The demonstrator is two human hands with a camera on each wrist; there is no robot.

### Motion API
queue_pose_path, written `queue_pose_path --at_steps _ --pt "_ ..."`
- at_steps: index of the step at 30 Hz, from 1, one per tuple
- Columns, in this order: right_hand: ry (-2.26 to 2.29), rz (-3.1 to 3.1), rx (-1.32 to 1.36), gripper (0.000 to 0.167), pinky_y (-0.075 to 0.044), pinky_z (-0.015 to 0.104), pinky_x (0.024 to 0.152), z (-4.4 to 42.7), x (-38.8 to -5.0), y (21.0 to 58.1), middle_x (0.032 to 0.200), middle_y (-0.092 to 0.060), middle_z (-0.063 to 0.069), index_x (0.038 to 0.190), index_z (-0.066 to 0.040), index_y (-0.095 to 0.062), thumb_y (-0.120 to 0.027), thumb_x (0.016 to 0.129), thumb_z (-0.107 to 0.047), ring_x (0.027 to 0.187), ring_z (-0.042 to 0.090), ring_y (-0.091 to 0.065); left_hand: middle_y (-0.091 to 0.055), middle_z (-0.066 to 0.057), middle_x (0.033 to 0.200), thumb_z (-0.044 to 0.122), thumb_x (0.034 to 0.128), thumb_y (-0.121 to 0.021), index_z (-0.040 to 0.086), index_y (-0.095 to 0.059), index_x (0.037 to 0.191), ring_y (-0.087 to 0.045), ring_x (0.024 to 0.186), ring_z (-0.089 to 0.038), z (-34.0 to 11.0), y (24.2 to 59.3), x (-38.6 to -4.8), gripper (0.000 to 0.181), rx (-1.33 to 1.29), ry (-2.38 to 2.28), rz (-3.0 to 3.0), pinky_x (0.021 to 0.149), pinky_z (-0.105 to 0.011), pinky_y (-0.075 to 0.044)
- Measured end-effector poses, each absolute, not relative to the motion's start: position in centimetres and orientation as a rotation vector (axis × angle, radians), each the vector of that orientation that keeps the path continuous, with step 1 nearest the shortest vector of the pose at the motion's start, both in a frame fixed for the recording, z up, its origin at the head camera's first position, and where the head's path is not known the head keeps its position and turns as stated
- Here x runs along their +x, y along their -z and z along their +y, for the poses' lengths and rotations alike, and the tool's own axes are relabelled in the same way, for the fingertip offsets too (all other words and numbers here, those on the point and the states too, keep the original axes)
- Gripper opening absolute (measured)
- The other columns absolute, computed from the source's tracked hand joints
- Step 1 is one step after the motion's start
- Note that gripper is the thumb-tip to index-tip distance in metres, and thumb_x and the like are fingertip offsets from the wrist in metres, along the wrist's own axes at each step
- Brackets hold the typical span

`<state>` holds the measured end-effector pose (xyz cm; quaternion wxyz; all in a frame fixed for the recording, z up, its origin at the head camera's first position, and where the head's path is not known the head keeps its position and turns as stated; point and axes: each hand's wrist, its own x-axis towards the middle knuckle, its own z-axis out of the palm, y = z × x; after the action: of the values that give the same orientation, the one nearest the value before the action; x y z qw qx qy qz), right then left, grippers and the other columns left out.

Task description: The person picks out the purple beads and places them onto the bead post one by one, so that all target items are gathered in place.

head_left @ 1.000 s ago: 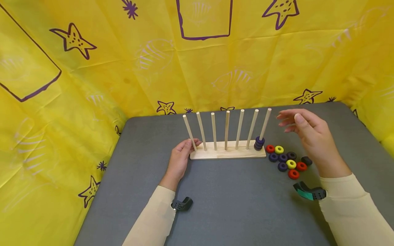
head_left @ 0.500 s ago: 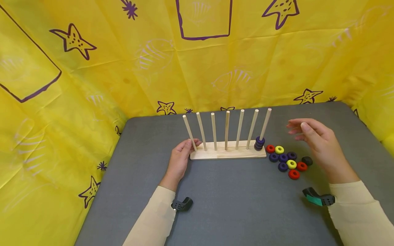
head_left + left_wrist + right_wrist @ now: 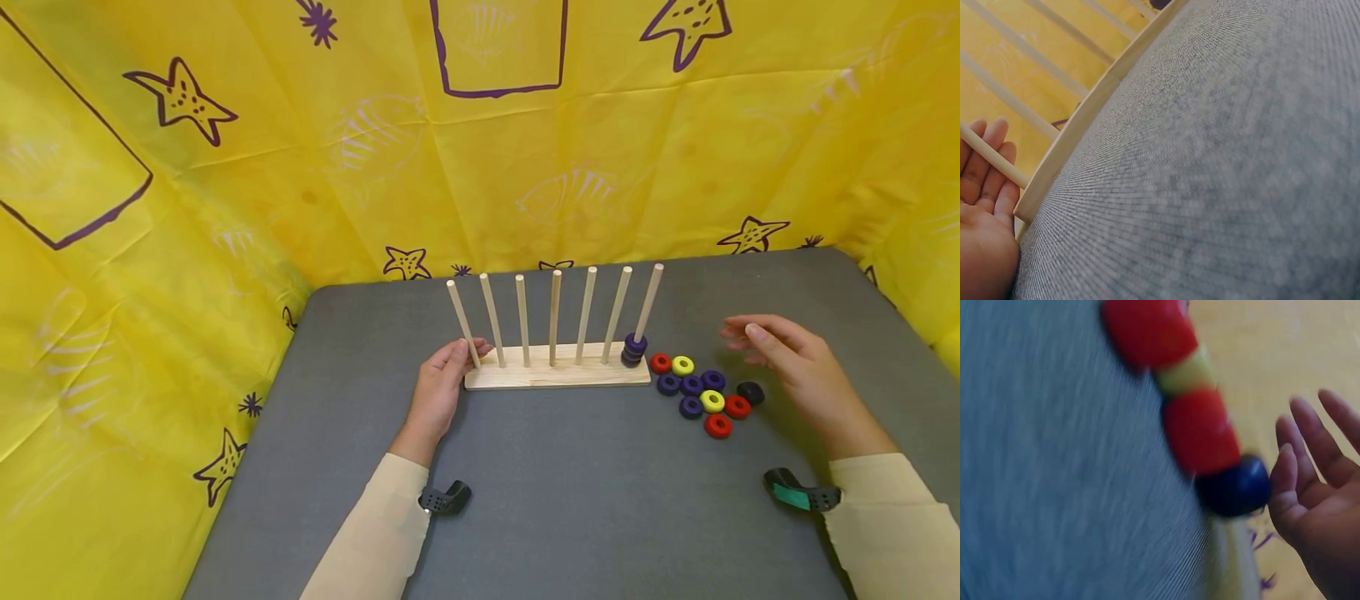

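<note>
A pale wooden stand (image 3: 558, 377) with a row of several upright pegs lies on the grey table. Purple rings (image 3: 633, 350) are stacked on its rightmost peg. My left hand (image 3: 441, 383) is at the stand's left end, its fingers reaching behind the leftmost peg (image 3: 463, 325). In the left wrist view the fingers (image 3: 992, 162) look extended and relaxed beside that end. Off to the right, my right hand (image 3: 798, 367) hovers with loosely bent fingers and nothing in it. Closest to it is a black-looking ring (image 3: 750, 392), at the edge of the loose rings.
Red rings (image 3: 717, 426), yellow rings (image 3: 712, 401) and purple rings (image 3: 691, 407) lie loose in a cluster right of the stand. Yellow patterned cloth (image 3: 480, 167) hangs behind and beside the grey table (image 3: 570, 500).
My right hand has moved right and toward me, away from the rightmost peg and past the loose rings. The left hand, the stand and the rings stay in place.
</note>
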<state>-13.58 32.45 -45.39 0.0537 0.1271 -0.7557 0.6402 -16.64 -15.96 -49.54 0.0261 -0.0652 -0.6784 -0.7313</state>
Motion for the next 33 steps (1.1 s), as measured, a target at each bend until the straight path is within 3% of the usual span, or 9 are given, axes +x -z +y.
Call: queue_pose_path --at_steps 9,13,19,26,33 --pt "-2.108 -2.344 0.400 0.032 -0.057 0.022 0.089 34.5 -13.3 47.2 0.131 -0.074 0.005 0.143 0.008 -0.062 -0.047 0.116 -0.001 0.109 0.018 -0.070 -0.076 -0.018 0.127 0.032 0.1167 -0.056 -0.007 -0.073 0.130 -0.068 0.126 -0.030 -15.9 49.4 -16.5 0.044 -0.193 2.248 -2.114 0.108 -0.037 -0.050" --pt "-2.101 -2.379 0.495 0.034 -0.056 0.022 0.092 35.5 -13.2 47.8 0.135 -0.072 0.009 0.144 0.014 -0.056 -0.047 0.112 0.008 0.113 0.018 -0.070 -0.076 -0.017 0.127 0.032 0.1166 -0.057 -0.006 -0.073 0.131 -0.068 0.126 -0.029 -15.9 49.5 -16.6 0.043 -0.189 2.258 -2.106 0.108 -0.038 -0.050" --pt "-2.047 -2.492 0.507 0.040 -0.050 0.017 0.097 36.8 -13.1 48.4 0.136 -0.073 0.005 0.148 0.011 -0.056 -0.055 0.107 0.013 0.118 0.014 -0.069 -0.076 -0.018 0.127 0.031 0.1166 -0.057 -0.007 -0.072 0.130 -0.068 0.126 -0.029 -15.9 49.4 -16.6 0.044 -0.188 2.262 -2.104 0.109 -0.038 -0.050" --pt "-1.907 -2.639 0.533 0.047 -0.057 0.022 0.090 37.6 -13.0 48.5 0.131 -0.073 0.007 0.147 0.011 -0.055 -0.064 0.101 0.016 0.110 0.017 -0.068 -0.075 -0.017 0.128 0.033 0.1166 -0.057 -0.006 -0.072 0.131 -0.066 0.129 -0.029 -16.0 49.5 -16.6 0.044 -0.179 2.262 -2.119 0.112 -0.041 -0.048" --pt "-1.813 -2.767 0.557 0.044 -0.055 0.021 0.085 37.9 -13.2 48.6 0.128 -0.073 0.002 0.144 0.003 -0.063 -0.071 0.101 0.009 0.104 0.018 -0.065 -0.076 -0.017 0.128 0.033 0.1166 -0.057 -0.005 -0.073 0.131 -0.067 0.128 -0.029 -16.0 49.5 -16.6 0.044 -0.184 2.263 -2.115 0.112 -0.041 -0.048"
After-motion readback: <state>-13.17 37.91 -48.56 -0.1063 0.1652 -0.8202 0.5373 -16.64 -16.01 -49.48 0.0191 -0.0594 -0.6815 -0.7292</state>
